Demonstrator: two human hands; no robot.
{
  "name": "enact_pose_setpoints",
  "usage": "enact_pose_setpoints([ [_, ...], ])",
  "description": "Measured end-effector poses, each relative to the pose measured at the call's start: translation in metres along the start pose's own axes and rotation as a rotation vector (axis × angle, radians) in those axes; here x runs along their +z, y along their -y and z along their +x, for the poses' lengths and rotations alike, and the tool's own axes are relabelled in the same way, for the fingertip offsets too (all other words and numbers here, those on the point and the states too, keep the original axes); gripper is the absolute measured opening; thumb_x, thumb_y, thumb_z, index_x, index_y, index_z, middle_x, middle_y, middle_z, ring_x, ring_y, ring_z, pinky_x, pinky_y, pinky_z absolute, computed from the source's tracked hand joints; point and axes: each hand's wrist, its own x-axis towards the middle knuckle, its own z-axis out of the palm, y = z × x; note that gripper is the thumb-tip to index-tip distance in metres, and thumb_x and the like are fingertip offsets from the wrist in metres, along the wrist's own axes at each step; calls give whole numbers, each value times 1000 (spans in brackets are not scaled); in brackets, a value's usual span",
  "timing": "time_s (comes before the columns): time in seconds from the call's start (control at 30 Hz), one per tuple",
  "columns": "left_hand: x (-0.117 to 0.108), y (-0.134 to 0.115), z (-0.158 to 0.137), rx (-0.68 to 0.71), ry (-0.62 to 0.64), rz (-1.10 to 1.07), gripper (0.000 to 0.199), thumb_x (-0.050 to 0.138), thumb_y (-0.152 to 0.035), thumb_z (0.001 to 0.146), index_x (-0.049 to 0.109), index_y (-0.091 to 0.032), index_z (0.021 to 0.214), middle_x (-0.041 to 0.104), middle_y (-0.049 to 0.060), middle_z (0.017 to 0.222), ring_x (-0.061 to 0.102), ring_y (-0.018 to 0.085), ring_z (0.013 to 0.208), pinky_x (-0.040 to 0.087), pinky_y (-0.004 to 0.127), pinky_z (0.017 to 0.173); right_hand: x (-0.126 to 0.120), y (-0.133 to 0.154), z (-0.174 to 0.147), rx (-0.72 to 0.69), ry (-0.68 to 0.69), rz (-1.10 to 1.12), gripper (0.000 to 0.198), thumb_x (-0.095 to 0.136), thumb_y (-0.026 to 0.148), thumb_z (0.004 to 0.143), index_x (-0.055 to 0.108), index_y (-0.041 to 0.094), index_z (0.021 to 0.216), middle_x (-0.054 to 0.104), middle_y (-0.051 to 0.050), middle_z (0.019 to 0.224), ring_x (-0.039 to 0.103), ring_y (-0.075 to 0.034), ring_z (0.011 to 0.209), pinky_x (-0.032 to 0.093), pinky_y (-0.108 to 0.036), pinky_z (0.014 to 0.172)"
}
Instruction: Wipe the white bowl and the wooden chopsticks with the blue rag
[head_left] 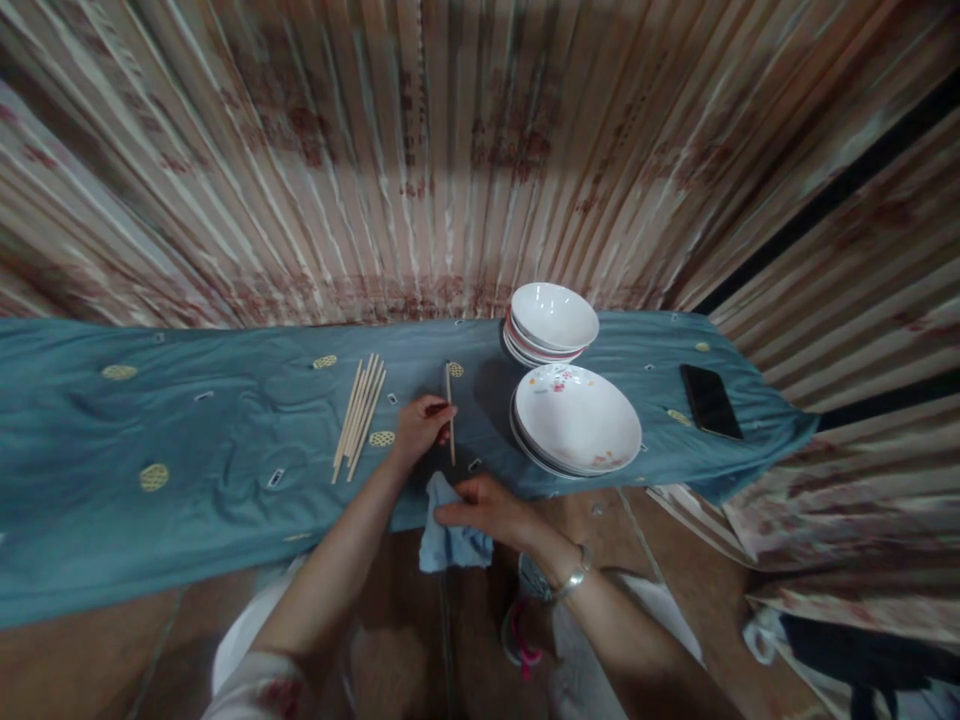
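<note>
Left hand (424, 425) is closed on the lower part of a single chopstick (450, 412), whose long axis runs straight away from the person across the blue-covered worktop (187, 470). Right hand (491, 508) grips a pale blue cloth (450, 535) at the worktop's near edge, just below the chopstick's near end. The chopstick is thin, pale wood; a loose bundle of chopsticks (360, 415) lies just left, stacked bowls (574, 415) just right.
</note>
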Motion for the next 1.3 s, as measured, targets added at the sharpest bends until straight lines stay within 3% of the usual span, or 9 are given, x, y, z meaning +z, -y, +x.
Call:
enact_pose_setpoints([
  [0.2,5,0,9,41,0,144,26,78,-27,60,55,-17,69,54,-8,43,49,10,29,34,19,33,2,14,-9,-34,71,-45,41,73,53,61,64,14,66,56,4,56,44,-7,48,31,-19,47],
  [0.47,6,5,17,76,21,199,21,73,-25,66,55,-18,74,59,-6,51,53,11,31,34,20,33,7,22,-7,-61,84,24,44,72,56,60,66,14,70,60,3,60,48,-8,52,38,-22,53],
  [0.63,1,3,10,120,33,210,7,65,-22,71,59,-20,72,58,-5,53,51,11,34,36,23,39,9,24,-3,-82,61,16,42,75,53,58,65,14,65,58,4,57,45,-7,51,34,-20,51],
  [0.73,-18,-3,-1,277,-41,346,4,64,-18,70,64,-20,66,59,-2,59,51,10,44,41,24,52,10,24,-1,-51,87,24,42,76,53,57,66,14,66,59,3,58,47,-7,50,36,-20,50],
  [0.8,-39,-7,-9,427,-133,484,5,65,-18,68,66,-21,65,60,0,66,56,14,62,43,24,64,12,23,2,-30,86,17,42,77,53,56,66,13,66,59,3,57,47,-7,50,36,-20,50],
  [0.87,-65,-9,-16,477,-163,661,6,61,-21,73,67,-21,71,61,3,75,58,17,74,44,26,74,15,21,4,-17,70,13,43,77,53,55,66,13,67,60,4,57,48,-7,50,36,-20,50],
  [1.03,-111,-10,-27,366,-202,1082,16,56,-31,79,65,-19,83,61,6,86,59,20,79,45,29,76,20,18,10,-9,72,29,44,78,52,53,67,13,70,61,3,61,50,-8,53,38,-21,53],
  [1.3,-112,-13,-33,332,-165,1257,18,54,-33,80,62,-19,89,63,6,88,61,20,81,46,27,75,20,17,23,2,28,38,40,78,49,52,66,13,66,61,3,58,49,-8,51,36,-21,52],
])
